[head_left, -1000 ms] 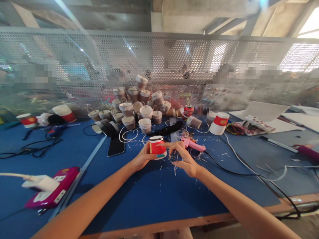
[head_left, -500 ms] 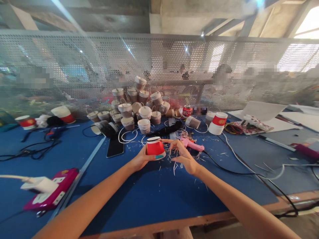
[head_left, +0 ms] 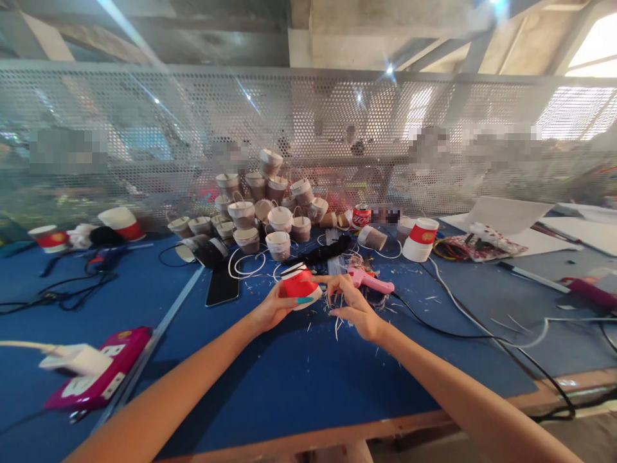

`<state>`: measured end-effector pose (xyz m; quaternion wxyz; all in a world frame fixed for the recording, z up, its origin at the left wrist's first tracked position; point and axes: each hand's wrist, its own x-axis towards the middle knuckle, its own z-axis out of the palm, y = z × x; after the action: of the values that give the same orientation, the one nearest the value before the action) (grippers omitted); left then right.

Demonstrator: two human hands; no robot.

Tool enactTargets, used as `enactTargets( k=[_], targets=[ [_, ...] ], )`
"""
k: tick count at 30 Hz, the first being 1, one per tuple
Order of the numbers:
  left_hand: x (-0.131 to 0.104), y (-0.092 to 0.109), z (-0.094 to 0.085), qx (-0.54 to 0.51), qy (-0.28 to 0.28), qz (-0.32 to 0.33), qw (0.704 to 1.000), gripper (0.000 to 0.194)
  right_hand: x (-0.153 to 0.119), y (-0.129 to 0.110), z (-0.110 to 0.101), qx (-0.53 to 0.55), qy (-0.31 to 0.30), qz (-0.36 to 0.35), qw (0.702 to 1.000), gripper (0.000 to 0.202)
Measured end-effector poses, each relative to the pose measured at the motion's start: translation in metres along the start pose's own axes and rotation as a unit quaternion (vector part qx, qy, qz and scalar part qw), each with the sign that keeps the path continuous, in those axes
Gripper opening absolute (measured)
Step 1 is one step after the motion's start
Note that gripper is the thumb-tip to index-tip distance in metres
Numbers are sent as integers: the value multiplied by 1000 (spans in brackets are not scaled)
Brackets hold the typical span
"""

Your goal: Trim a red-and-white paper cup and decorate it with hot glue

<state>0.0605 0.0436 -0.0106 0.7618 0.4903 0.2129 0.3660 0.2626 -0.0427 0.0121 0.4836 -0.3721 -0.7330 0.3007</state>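
Observation:
A red and white paper cup [head_left: 296, 281] is held above the blue table, tilted, with a dark line around its rim. My left hand [head_left: 270, 311] is closed around its lower left side, the thumb with a teal nail lying across the front. My right hand [head_left: 355, 306] has its fingers apart, and the index fingertip reaches to the cup's right side; whether it presses there is hard to tell. Just behind that hand lies a pink glue gun [head_left: 372, 281] with a black cord. White scraps are scattered under both hands.
Several small bucket-like cups with handles [head_left: 242, 215] are piled at the back, near a red can [head_left: 361, 217]. A black phone [head_left: 222, 287] lies left of the cup. Stacked paper cups [head_left: 421, 239] stand right, and a magenta power strip [head_left: 101, 370] sits front left.
The cup in my left hand has tilted further left and shifted slightly that way. My right index finger stays beside it, and the right hand has barely moved.

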Motion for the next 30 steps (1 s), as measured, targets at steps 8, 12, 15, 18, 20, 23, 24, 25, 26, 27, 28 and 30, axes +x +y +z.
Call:
enactTargets(
  k=[8, 12, 15, 18, 20, 23, 24, 25, 26, 27, 28, 30],
  targets=[
    [1, 4, 7, 17, 55, 11, 998, 56, 8, 4, -9, -320, 167, 129, 923, 38],
    [3, 5, 5, 5, 52, 22, 998, 57, 6, 11, -27, -517, 139, 308, 787, 45],
    [3, 4, 4, 1, 32, 14, 999, 55, 6, 12, -37, -535, 55, 352, 766, 40],
    [3, 5, 3, -3, 22, 4, 1000, 50, 9, 12, -41, -546, 35, 353, 759, 39],
    [2, 6, 3, -14, 15, -4, 1000, 49, 10, 14, -44, -550, 35, 353, 756, 39],
    [1, 7, 2, -34, -4, -19, 999, 49, 9, 19, -48, -554, 49, 333, 761, 35],
    [1, 6, 1, -39, -9, -22, 999, 49, 8, 20, -50, -559, 64, 317, 763, 34],
    [1, 6, 0, -43, -13, -23, 999, 47, 8, 21, -51, -564, 83, 296, 766, 32],
    [1, 5, -1, -46, -15, -21, 999, 45, 7, 22, -52, -567, 107, 272, 770, 31],
    [1, 4, -3, -49, -17, -18, 999, 43, 7, 23, -53, -566, 133, 246, 776, 28],
    [1, 3, -4, -50, -18, -16, 998, 41, 7, 23, -54, -558, 158, 218, 785, 26],
    [1, 2, -6, -52, -16, -10, 998, 42, 7, 24, -54, -524, 200, 163, 811, 21]
  ],
)
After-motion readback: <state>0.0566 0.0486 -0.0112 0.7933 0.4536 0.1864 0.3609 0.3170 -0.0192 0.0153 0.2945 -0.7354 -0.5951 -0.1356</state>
